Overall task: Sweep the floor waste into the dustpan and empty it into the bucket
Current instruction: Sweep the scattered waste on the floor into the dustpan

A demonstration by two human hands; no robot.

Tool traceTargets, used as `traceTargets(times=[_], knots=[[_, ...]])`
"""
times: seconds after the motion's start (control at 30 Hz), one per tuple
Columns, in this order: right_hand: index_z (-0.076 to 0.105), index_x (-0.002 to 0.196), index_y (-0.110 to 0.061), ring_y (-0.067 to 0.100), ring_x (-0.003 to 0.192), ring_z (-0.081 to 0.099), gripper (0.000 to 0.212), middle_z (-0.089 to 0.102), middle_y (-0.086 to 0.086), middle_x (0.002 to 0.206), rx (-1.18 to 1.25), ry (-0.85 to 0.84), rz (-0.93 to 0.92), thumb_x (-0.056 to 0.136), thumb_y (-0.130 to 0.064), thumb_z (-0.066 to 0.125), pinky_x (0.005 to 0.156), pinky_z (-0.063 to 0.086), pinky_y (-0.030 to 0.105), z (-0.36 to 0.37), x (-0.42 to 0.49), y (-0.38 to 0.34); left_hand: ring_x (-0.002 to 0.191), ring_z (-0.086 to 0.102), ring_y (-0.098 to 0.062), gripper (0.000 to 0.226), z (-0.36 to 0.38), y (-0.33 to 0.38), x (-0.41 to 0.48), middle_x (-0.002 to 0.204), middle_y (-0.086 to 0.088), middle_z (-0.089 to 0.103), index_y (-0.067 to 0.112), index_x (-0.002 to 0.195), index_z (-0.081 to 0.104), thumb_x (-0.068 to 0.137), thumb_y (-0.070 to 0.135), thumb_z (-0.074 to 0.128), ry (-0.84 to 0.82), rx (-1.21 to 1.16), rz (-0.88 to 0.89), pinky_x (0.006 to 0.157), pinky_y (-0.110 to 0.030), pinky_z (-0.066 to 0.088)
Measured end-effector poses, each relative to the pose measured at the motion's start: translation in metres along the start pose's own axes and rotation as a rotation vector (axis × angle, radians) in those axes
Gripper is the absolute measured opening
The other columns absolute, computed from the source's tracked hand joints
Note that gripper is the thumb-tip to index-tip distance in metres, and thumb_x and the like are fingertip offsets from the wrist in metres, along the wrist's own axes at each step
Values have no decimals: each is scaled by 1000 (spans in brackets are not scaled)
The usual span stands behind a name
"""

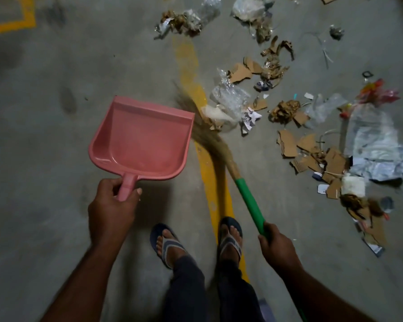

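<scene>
Two hands busy, both clamped on tools. Nearest me, my feet in sandals (pixel 165 242) stand by the yellow floor line (pixel 189 73). My left hand (pixel 113 201) has its fingers wrapped round the handle of the pink dustpan (pixel 140 138), thumb on top. The pan has nothing in it, its mouth points away from me, and from the shadow under it it looks lifted off the floor. My right hand (pixel 277 245) grips the low end of the green broom handle (pixel 249 201). The bristles (pixel 203 131) are blurred, just beside the pan's right edge and touching the closest waste.

Waste near the bristles: clear plastic wrap (pixel 230 96) and crumpled paper (pixel 249 119). Further right are torn cardboard pieces (pixel 333 163) and a big plastic sheet (pixel 372 138). Far end has another clump of paper and foil scraps (pixel 182 22), well apart from the pan.

Progress, my judgement: very early. No waste is in the pan, and nearly all of it lies scattered across the floor to the right and ahead. The bucket is not in view.

Left to do: set the pan lip down, sweep in the near pile, then the right side and the far clumps, then empty into the bucket, likely in several loads.
</scene>
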State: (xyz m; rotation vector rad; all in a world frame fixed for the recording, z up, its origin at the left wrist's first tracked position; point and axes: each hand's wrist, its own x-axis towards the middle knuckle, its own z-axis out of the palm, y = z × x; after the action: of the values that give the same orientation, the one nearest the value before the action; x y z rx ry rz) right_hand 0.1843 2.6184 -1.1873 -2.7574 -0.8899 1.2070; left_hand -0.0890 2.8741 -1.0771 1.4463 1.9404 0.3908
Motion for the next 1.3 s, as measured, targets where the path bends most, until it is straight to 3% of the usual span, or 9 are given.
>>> traceTargets(times=[0.23,0.4,0.53,0.7,0.97,1.3], knots=[[48,138,-17,29,91,67,46,69,13,107,156,87,-47,95,-28,59,70,45,30,-27,0,0,80,59,-21,29,16,31,-20,88,1,65,21,99,59,80,27,80,-20,-5,49,69,-30,42],[48,139,-22,25,103,66,49,68,7,115,42,-102,-161,93,-34,59,82,49,33,-22,-20,41,82,60,-23,28,24,49,-27,89,1,66,22,98,58,80,28,79,-28,11,67,70,-32,43],[43,136,-33,22,97,65,49,65,2,106,-118,-280,-92,89,-46,48,80,48,33,-11,-35,90,84,60,-24,28,31,60,-27,90,0,66,23,96,57,80,28,79,-19,47,104,72,-34,46],[45,137,-27,27,98,66,46,67,8,108,-59,-171,-2,93,-38,55,81,49,35,-17,-27,104,86,62,-25,28,37,71,-26,93,0,68,24,96,58,79,28,80,-25,83,146,77,-38,51],[45,135,-21,32,98,65,41,67,13,110,7,-58,-5,96,-33,53,80,50,37,-75,12,60,86,60,-23,28,25,113,-40,92,1,67,23,97,59,79,29,79,-28,79,183,74,-34,46],[46,135,-20,31,102,64,42,65,14,119,240,13,63,96,-33,53,85,52,37,-164,-45,-14,86,58,-21,28,-48,202,-78,92,3,64,21,99,60,80,29,79,-14,24,267,74,-32,41]])
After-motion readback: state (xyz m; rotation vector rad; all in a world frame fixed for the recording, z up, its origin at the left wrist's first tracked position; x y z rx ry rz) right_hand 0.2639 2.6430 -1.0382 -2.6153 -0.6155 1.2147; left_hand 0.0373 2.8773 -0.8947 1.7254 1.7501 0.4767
